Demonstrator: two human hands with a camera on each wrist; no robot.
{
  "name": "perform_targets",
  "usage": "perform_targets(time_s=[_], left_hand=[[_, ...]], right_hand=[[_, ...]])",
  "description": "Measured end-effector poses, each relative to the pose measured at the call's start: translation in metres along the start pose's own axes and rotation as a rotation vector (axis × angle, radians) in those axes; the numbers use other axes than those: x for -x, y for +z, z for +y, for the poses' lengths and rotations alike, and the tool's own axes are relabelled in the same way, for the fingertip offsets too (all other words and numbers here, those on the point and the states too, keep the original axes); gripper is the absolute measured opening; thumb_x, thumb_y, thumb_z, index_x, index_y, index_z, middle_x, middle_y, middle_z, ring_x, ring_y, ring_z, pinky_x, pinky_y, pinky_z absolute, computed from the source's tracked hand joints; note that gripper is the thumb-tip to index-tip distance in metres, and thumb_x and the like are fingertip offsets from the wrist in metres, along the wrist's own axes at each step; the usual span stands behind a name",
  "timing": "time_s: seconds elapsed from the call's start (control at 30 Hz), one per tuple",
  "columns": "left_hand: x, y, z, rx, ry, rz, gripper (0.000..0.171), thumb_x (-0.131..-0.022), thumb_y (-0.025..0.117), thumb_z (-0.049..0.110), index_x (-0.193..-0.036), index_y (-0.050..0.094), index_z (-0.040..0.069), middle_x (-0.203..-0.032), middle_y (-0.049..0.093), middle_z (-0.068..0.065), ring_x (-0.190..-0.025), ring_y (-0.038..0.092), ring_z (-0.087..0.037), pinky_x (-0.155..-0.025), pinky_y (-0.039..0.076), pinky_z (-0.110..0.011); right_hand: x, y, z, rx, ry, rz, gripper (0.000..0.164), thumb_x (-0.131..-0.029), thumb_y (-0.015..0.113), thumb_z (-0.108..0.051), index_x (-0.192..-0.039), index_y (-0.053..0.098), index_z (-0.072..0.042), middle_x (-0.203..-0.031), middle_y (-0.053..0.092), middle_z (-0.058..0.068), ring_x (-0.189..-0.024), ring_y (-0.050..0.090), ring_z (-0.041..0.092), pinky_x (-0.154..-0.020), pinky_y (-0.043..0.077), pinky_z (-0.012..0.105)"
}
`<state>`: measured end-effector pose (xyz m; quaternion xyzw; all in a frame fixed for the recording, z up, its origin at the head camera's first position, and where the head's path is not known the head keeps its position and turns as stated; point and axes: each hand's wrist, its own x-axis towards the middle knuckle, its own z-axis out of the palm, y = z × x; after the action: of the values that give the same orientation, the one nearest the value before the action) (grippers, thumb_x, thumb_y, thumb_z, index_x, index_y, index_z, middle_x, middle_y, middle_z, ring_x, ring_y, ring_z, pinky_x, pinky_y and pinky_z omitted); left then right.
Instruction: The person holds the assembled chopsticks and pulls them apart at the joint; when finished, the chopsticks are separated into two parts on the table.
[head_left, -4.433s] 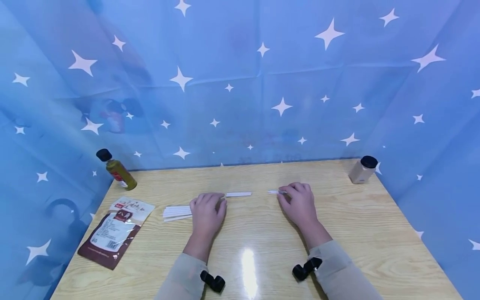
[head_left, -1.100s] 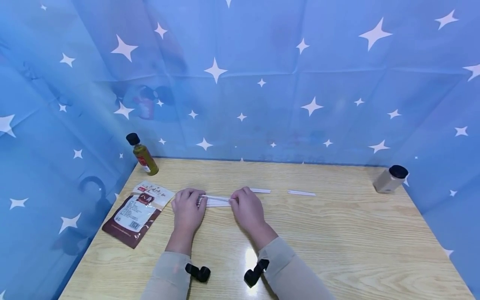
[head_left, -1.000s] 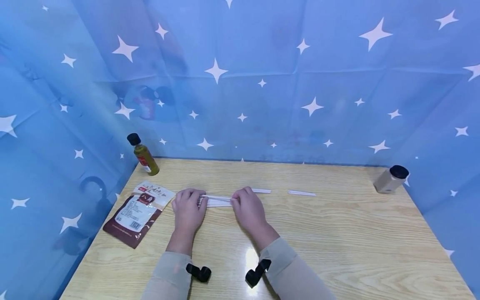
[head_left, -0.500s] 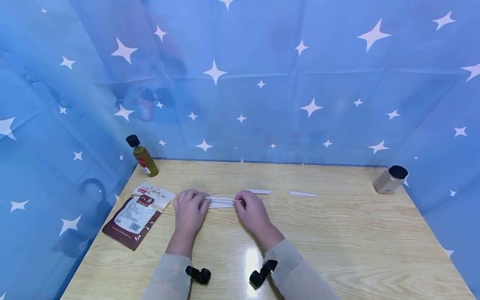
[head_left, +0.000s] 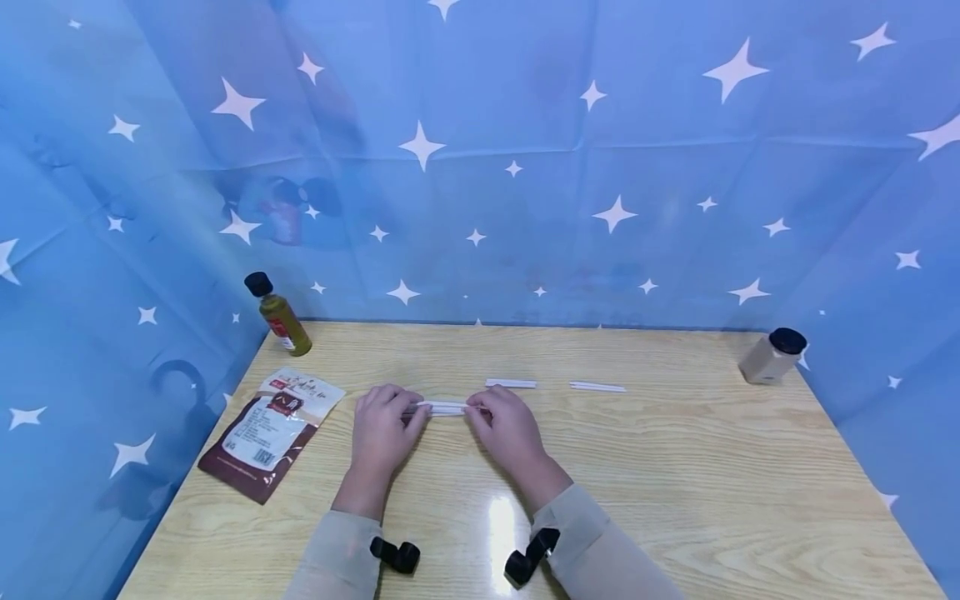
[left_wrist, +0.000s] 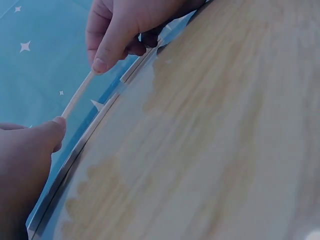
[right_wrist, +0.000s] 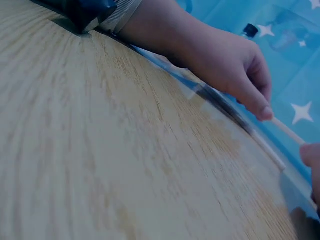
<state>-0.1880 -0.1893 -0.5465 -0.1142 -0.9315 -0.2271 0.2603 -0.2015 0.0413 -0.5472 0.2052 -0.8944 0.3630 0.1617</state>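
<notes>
A thin white stick (left_wrist: 79, 94) is stretched between my two hands, pinched at its ends. My left hand (head_left: 386, 425) grips the left end between thumb and fingers. The right hand (head_left: 510, 425) pinches the other end; the right wrist view shows only part of this hand (right_wrist: 312, 162) at its edge. Beneath the held stick, more white sticks (head_left: 448, 412) lie side by side on the table, partly hidden by the hands. Two short groups of similar sticks lie farther back: the nearer group (head_left: 512, 383) behind my right hand, the other group (head_left: 597, 387) to its right.
A brown and white printed pouch (head_left: 270, 437) lies on the wooden table (head_left: 712, 475) at left. Behind it stands a green-brown bottle (head_left: 287, 325) with a black cap. A black-lidded jar (head_left: 771, 358) stands at the back right. A blue star-patterned curtain (head_left: 465, 192) hangs behind.
From the stick group at right, my right hand has come left to face the left hand, leaving that group on the table. Lately both hands have shifted slightly nearer with the held stick.
</notes>
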Motion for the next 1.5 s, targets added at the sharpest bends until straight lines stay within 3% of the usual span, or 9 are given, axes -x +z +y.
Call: perform_targets(time_s=[0.27,0.6,0.93,1.23,1.5], left_hand=[[0.000,0.005,0.014,0.026,0.049,0.026,0.018,-0.091,0.087,0.029,-0.096,0.081,0.013,-0.096,0.072,-0.004,-0.092,0.065,-0.029,-0.086,0.051,-0.050],[-0.002,0.023,0.038,0.042,0.099,0.064,0.019,-0.089,0.089,0.030,-0.093,0.080,0.013,-0.092,0.072,-0.002,-0.089,0.065,-0.026,-0.086,0.054,-0.046],[-0.007,0.032,0.066,0.059,0.114,0.013,0.011,-0.092,0.088,0.025,-0.098,0.084,0.017,-0.095,0.074,0.000,-0.092,0.065,-0.026,-0.085,0.053,-0.046],[-0.010,0.043,0.076,0.058,0.145,-0.040,0.007,-0.096,0.084,0.024,-0.101,0.083,0.019,-0.098,0.073,0.003,-0.096,0.066,-0.023,-0.089,0.053,-0.045],[-0.014,0.050,0.090,0.098,0.199,-0.064,0.008,-0.097,0.082,0.022,-0.104,0.082,0.018,-0.100,0.072,0.002,-0.095,0.066,-0.022,-0.087,0.053,-0.044]], right_hand=[[0.005,-0.013,0.010,0.051,-0.025,0.005,0.006,-0.099,0.079,-0.023,-0.100,0.080,-0.017,-0.094,0.069,-0.008,-0.085,0.064,0.009,-0.076,0.058,0.030],[0.014,-0.039,0.030,0.116,-0.069,0.021,0.005,-0.099,0.081,-0.023,-0.100,0.078,-0.019,-0.097,0.072,-0.008,-0.090,0.065,0.013,-0.080,0.058,0.034],[0.024,-0.061,0.046,0.130,-0.119,0.034,0.004,-0.097,0.082,-0.020,-0.099,0.079,-0.018,-0.093,0.070,-0.008,-0.088,0.063,0.013,-0.077,0.057,0.034],[0.032,-0.077,0.058,0.125,-0.121,0.048,0.007,-0.095,0.084,-0.019,-0.100,0.080,-0.018,-0.096,0.072,-0.008,-0.094,0.065,0.015,-0.084,0.057,0.037],[0.037,-0.092,0.072,0.107,-0.097,0.048,0.006,-0.095,0.084,-0.019,-0.099,0.079,-0.018,-0.093,0.070,-0.007,-0.092,0.064,0.016,-0.083,0.057,0.039]])
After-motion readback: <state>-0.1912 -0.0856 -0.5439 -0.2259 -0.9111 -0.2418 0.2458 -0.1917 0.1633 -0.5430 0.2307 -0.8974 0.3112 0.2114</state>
